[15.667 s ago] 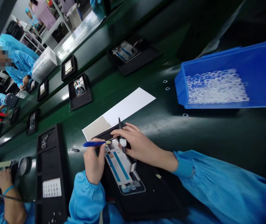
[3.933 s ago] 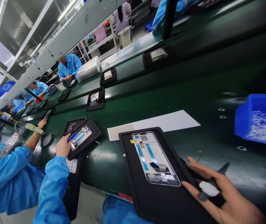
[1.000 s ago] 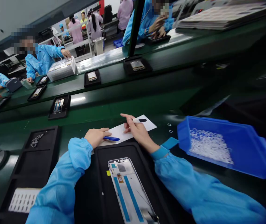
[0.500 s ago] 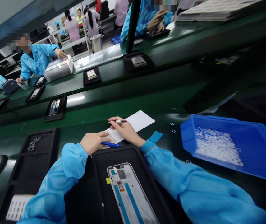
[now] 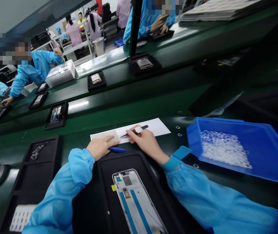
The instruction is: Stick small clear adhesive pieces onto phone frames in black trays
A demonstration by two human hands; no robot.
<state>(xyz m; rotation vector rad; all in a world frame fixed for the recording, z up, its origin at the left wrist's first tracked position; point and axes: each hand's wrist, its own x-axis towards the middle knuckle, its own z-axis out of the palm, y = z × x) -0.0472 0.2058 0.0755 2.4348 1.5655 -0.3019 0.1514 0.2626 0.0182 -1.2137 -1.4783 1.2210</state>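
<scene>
My left hand (image 5: 101, 147) rests on the near edge of a white paper sheet (image 5: 153, 127) and holds a blue pen (image 5: 117, 149) that points right. My right hand (image 5: 144, 140) pinches black tweezers with a white pad (image 5: 135, 130); their tip touches the sheet near its grey left part (image 5: 104, 135). Close to me lies a black tray (image 5: 105, 182) with a phone frame (image 5: 139, 204) in it, white with blue strips.
A blue bin (image 5: 241, 149) of small clear parts stands at the right. A black compartment tray (image 5: 35, 169) with small screws is at the left. Several trays with phones ride the green belt (image 5: 153, 97) behind. People in blue coats work at the far side and left.
My right hand has shifted a little right and turned the tweezers, whose tip now points left onto the sheet. My left hand has stayed on the sheet's edge with the pen.
</scene>
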